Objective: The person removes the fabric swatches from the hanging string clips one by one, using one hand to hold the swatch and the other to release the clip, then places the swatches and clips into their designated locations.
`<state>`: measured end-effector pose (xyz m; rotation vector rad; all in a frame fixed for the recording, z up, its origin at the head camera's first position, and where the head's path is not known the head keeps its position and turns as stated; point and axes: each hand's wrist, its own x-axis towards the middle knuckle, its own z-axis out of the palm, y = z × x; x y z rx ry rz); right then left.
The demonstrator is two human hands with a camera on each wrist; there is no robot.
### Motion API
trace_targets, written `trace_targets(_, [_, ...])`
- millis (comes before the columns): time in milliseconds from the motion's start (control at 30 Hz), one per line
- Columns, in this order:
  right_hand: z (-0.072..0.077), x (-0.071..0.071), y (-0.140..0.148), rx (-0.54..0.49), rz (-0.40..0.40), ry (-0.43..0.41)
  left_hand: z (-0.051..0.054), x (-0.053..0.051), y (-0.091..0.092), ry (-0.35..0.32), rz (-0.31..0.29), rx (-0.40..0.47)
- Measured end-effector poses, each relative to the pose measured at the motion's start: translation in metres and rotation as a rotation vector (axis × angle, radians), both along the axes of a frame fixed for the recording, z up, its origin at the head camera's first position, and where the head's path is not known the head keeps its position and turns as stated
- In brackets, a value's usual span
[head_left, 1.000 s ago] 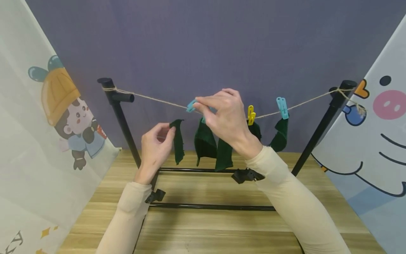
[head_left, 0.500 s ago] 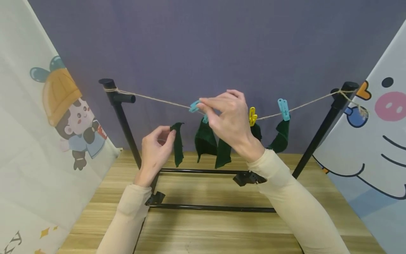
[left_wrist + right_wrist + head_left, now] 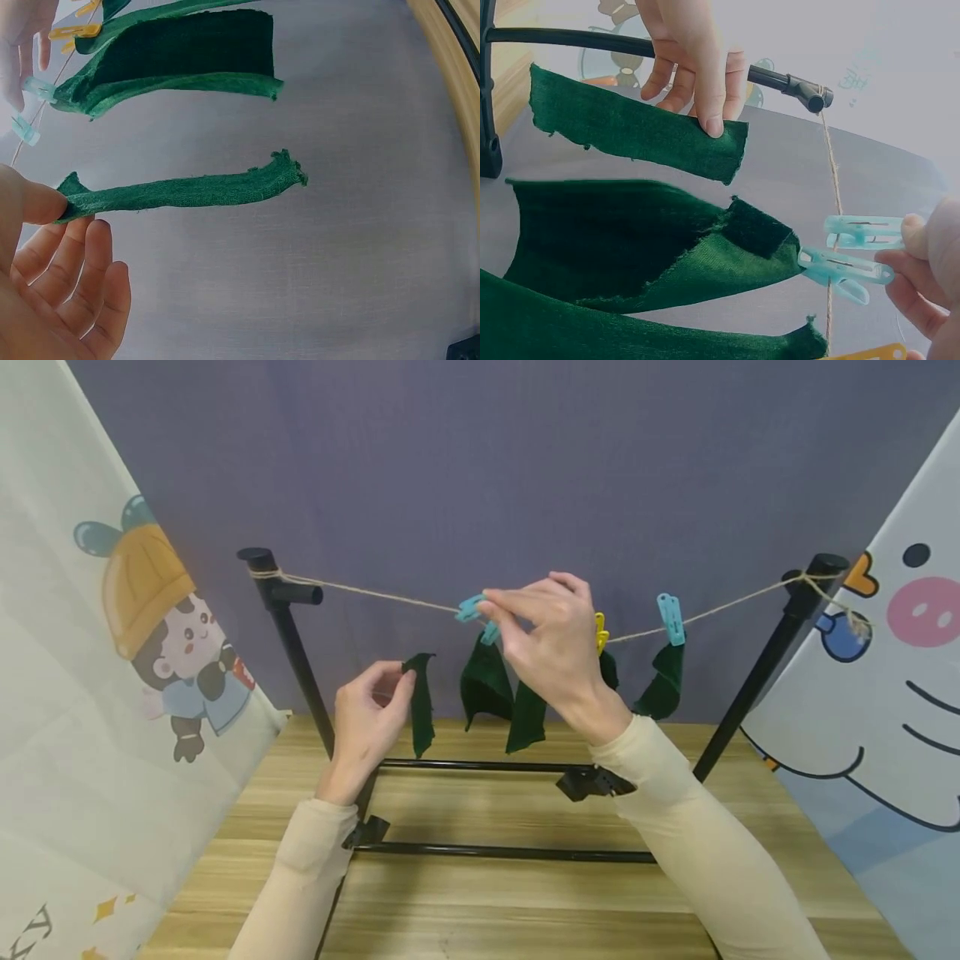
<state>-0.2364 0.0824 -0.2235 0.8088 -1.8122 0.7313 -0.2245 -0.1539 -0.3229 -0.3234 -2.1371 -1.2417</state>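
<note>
My left hand [image 3: 371, 714] pinches a dark green cloth strip [image 3: 422, 710] by its upper end, between thumb and fingers. In the left wrist view the strip [image 3: 180, 191] is long and narrow, with a frayed far end. Higher up, my right hand [image 3: 555, 647] pinches a light blue clothespin [image 3: 471, 607] that sits at the twine line [image 3: 375, 593]. Right beside it, a second blue clothespin [image 3: 844, 266] holds a folded green cloth [image 3: 630, 240] at the line. The held strip hangs apart from the twine, left of that cloth.
More green cloths hang farther right, under a yellow clothespin [image 3: 602, 633] and a blue clothespin [image 3: 671, 618]. The twine is tied between two black posts [image 3: 300, 668] [image 3: 757, 685]. Black lower bars [image 3: 510, 853] cross above the wooden table [image 3: 450, 910]. A grey backdrop [image 3: 480, 460] stands behind.
My right hand and its clothespin have shifted slightly right along the twine, closer to the second blue clothespin. The left hand still holds the strip, a little lower in view.
</note>
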Motion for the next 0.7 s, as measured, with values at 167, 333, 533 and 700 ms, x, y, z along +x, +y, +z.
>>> trace_targets(167, [-0.003,0.003,0.004,-0.025,0.034,0.030,-0.001,0.001,0.000,0.011,-0.003,-0.003])
trace_targets(333, [-0.008,0.004,0.009,-0.063,0.069,0.044,-0.001,0.001,-0.001,0.021,0.002,-0.009])
trace_targets(533, [-0.013,0.006,0.011,-0.058,0.081,0.032,-0.003,0.003,-0.002,0.021,0.004,-0.008])
trace_targets(700, [-0.015,0.010,0.013,-0.064,0.088,0.022,-0.004,0.004,-0.004,0.027,0.001,-0.004])
